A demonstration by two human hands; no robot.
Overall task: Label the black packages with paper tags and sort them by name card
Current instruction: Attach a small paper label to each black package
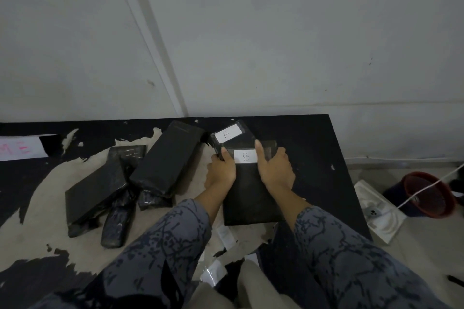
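Patterned grey sleeves, nearest the camera, fill the lower middle and lower right of the frame, one on each forearm.

Table: black top, worn through to pale patches across the left and centre; far edge against a grey wall that takes the whole upper frame.

Package marked B: large, flat, black, centre of frame, lying on the table. White paper tag B sits at its far end. Left hand grips the far left edge, fingers curled round it. Right hand grips the far right edge, thumb laid up beside the tag.

Package marked A: black, just beyond the B package and partly under its far end, tilted. White tag A on its top face.

Untagged packages, left of centre: a long black one leaning at an angle; a second flat one beside it to the left; a narrow one poking out from beneath them; a glossy one behind.

Name card: white sheet with pink letters, left edge of frame, on the table, only partly in view.

Floor, right of frame: a white tray, a red-rimmed bucket, and a white cord crossing it.

Paper scraps: small, white, near edge of the table between the forearms.
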